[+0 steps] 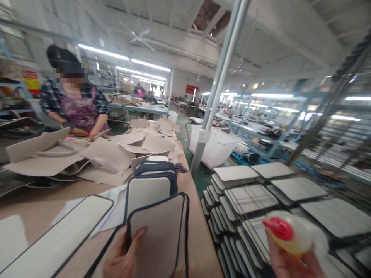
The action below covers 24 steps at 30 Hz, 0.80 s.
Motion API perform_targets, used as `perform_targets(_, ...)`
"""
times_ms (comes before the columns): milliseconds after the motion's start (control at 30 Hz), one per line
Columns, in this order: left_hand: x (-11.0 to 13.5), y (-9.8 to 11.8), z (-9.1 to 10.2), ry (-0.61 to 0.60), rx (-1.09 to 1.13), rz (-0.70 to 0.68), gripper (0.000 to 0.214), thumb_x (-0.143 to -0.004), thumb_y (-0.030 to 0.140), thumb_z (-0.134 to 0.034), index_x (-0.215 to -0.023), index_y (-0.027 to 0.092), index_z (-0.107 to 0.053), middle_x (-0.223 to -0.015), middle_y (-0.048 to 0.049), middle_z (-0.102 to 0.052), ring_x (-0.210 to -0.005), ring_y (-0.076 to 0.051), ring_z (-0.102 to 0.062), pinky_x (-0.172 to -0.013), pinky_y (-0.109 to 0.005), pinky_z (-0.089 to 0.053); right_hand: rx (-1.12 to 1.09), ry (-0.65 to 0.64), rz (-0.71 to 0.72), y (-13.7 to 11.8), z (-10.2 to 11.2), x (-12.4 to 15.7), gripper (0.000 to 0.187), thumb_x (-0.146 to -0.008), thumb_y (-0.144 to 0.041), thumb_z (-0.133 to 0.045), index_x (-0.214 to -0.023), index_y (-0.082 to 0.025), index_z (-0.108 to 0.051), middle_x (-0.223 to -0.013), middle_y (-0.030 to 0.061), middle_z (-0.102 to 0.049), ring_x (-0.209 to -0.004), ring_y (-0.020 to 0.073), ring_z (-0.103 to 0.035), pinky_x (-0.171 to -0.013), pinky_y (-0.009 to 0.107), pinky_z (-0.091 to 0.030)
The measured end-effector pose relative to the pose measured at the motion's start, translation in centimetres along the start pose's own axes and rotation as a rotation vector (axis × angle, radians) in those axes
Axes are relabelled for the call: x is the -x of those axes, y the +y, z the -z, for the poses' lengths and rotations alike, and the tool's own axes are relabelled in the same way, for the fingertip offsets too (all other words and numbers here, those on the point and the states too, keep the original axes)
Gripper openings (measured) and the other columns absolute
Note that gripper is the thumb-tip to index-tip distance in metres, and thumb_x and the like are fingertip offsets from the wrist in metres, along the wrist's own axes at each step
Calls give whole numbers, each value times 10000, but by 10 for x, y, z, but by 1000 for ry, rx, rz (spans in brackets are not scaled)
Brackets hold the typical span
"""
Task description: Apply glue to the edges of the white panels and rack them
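Observation:
My left hand [123,251] is closed on the edge of a beige panel with dark blue edging [158,235], its thumb lying on the face. The panel is tilted up at the table's near right edge. Behind it stands a stack of similar dark-edged panels [152,181]. Over on the right, my right hand [292,258] grips a translucent squeeze bottle with a red nozzle cap [298,233]. Its tip points left, and pale yellow liquid shows inside. A long cream panel with dark edging [66,235] lies on the table to the left.
Loose beige sheets [113,150] cover the far part of the brown table [199,251]. A co-worker [77,96] works at its far left side. Stacked dark-edged panels [252,197] fill the right, beside a metal post [214,85] and a white bin [217,146].

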State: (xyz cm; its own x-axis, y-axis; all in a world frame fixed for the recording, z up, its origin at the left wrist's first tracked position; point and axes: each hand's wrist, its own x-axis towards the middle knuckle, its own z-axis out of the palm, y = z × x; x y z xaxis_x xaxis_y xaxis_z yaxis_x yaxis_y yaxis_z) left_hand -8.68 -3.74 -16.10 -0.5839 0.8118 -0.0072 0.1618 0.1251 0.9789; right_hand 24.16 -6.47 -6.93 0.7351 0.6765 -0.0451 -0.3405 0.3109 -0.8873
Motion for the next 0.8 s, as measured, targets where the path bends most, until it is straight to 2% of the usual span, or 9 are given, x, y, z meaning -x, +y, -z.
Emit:
perform_targets(67, 3, -1, 1, 28, 4, -6, 407, -655, 514, -646, -957, 242, -675, -956, -10, -736, -1006, -295, -642, -875, -380, -506, -165, 47, -151, -6, -2, 1, 447, -613, -515, -774, -932, -220, -673, -1038, 74, -674, -982, 231, -637, -682, 302, -587)
perform_targets(133, 5, 12, -3, -34, 24, -56, 443, -599, 509, -679, -952, 243, -702, -969, -10, -739, -1015, -307, -638, -874, -377, -510, -296, 51, -204, -15, -3, 1, 486, -568, -454, -821, -966, -218, -672, -1018, 46, -686, -962, 193, -647, -707, 244, -571)
perform_targets(200, 10, 39, -11, -213, 21, -156, 438, -571, 474, -714, -945, 245, -730, -980, -14, -741, -994, -299, -646, -865, -354, -512, -334, 19, -144, -29, 0, -3, 527, -524, -410, -858, -985, -234, -672, -1010, 22, -691, -937, 177, -654, -731, 235, -563)
perform_targets(333, 31, 109, -35, -803, -56, -419, 312, -663, 365, -709, -946, 242, -757, -951, -18, -745, -906, -256, -663, -806, -299, -507, -267, -70, 26, -66, 12, -14, 632, -435, -442, -889, -995, -240, -678, -1071, 32, -674, -1025, 196, -618, -794, 259, -546)
perform_targets(400, 44, 140, -47, -1098, -111, -469, 276, -720, 316, -676, -970, 231, -755, -954, -18, -742, -880, -239, -662, -781, -278, -499, -213, -148, 102, -85, 18, -17, 679, -427, -437, -891, -1035, -231, -669, -1105, 69, -662, -1039, 231, -611, -843, 317, -533)
perform_targets(467, 58, 166, -56, -1304, -146, -471, 238, -727, 260, -658, -935, 212, -763, -896, -14, -743, -840, -232, -662, -755, -267, -496, -166, -254, 162, -103, 23, -17, 716, -420, -403, -897, -1071, -225, -659, -1104, 106, -660, -989, 268, -631, -881, 400, -510)
perform_targets(567, 73, 192, -68, -1506, -91, -429, 181, -657, 197, -690, -817, 186, -774, -737, -7, -732, -748, -241, -672, -663, -271, -511, -90, -365, 193, -123, 28, -14, 703, -400, -393, -898, -1036, -200, -669, -1066, 133, -668, -912, 281, -651, -874, 452, -490)
perform_targets(667, 83, 209, -76, -1626, 3, -476, 170, -583, 168, -744, -751, 167, -772, -655, -11, -717, -674, -257, -679, -597, -289, -517, -54, -378, 210, -134, 32, -11, 660, -360, -389, -893, -955, -195, -685, -996, 110, -688, -869, 268, -656, -835, 453, -496)
perform_targets(800, 90, 222, -84, -1822, -253, -478, 238, -702, 166, -678, -925, 171, -760, -871, -19, -745, -864, -250, -676, -806, -322, -501, -58, -474, 209, -137, 42, -16, 581, -444, -364, -857, -970, -186, -683, -942, 91, -701, -835, 242, -665, -775, 417, -518)
